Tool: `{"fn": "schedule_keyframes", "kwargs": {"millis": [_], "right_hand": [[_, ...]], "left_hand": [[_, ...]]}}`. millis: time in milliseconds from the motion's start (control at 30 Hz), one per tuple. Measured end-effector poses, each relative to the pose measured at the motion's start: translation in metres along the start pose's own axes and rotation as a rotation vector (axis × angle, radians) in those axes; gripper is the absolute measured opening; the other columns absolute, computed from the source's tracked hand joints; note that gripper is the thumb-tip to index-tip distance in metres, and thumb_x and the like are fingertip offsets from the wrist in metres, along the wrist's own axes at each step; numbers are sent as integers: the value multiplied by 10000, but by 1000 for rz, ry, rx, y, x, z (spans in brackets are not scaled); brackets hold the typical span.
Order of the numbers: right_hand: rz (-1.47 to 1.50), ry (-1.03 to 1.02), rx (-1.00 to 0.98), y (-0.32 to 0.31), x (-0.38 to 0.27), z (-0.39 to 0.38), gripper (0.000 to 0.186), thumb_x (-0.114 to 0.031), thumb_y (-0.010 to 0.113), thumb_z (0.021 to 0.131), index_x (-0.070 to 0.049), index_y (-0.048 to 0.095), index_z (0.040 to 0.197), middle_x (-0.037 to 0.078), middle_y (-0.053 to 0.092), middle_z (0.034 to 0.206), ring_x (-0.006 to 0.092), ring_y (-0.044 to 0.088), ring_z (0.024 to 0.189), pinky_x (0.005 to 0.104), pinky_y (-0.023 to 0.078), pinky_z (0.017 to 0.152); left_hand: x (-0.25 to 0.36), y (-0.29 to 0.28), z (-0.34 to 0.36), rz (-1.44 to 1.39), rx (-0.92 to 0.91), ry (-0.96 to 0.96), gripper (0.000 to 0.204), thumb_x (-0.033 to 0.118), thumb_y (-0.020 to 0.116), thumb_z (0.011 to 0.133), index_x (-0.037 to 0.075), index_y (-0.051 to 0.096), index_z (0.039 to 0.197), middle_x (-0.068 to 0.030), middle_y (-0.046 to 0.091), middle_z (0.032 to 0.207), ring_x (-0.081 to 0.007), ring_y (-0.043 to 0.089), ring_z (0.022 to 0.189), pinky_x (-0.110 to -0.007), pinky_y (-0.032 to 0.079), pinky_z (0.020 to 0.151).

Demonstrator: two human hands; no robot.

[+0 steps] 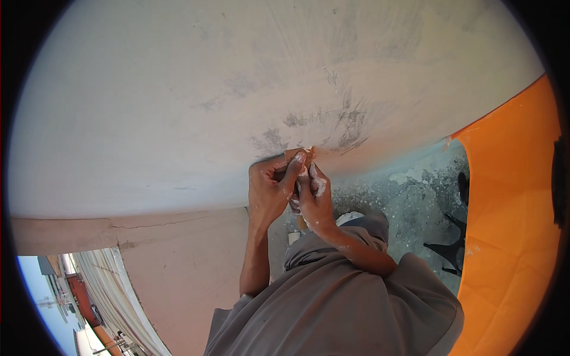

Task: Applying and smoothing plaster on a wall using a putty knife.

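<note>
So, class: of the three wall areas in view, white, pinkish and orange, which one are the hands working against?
The white plastered wall: both the left hand and right hand press a small tool against its lower edge, by the dark smudges.

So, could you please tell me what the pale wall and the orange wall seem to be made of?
The pale wall looks like plaster or putty, matt and chalky, with grey scuffs and scrape streaks. The orange wall seems painted masonry, smooth and even, with white flecks low down.

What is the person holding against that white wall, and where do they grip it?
Both hands, left hand and right hand, clasp a small brownish tool near its lower end; only its tip shows against the wall. What kind of tool cannot be told.
</note>
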State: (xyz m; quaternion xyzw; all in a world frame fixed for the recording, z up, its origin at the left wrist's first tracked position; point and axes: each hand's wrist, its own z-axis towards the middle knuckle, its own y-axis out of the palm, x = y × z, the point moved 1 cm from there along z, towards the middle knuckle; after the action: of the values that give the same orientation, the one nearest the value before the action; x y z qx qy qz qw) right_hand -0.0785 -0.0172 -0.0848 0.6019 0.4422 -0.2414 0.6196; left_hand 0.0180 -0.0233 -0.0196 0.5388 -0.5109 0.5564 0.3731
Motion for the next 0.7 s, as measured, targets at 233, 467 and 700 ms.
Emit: {"fn": "schedule_keyframes", "kwargs": {"millis": [233, 467, 700], "right_hand": [[223, 181, -10, 8, -17, -3, 175, -167, 418, 1110, -64, 527, 1201, -35, 483, 640, 37, 416, 478, 237, 312, 402], [-120, 76, -87, -13, -33, 6, 195, -161, 456, 1100, -39, 543, 1225, -17, 519, 657, 41, 421, 502, 237, 348, 448], [-487, -58, -95, -27, -58, 9, 198, -110, 522, 1076, 17, 589, 1212, -20, 550, 721, 43, 473, 641, 231, 414, 576]], "left_hand": [[17, -1, 0, 98, -11, -1, 214, 132, 641, 1012, -20, 764, 1098, 27, 603, 654, -8, 455, 596, -232, 359, 491], [-8, 4, 6, -227, -146, -37, 284, 197, 583, 1064, -8, 735, 1190, -43, 763, 1044, -34, 564, 622, -213, 440, 492], [-11, 24, 5, -414, -107, -4, 312, 238, 587, 1064, -21, 736, 1154, -82, 747, 1166, -47, 592, 702, -223, 471, 559]]}}
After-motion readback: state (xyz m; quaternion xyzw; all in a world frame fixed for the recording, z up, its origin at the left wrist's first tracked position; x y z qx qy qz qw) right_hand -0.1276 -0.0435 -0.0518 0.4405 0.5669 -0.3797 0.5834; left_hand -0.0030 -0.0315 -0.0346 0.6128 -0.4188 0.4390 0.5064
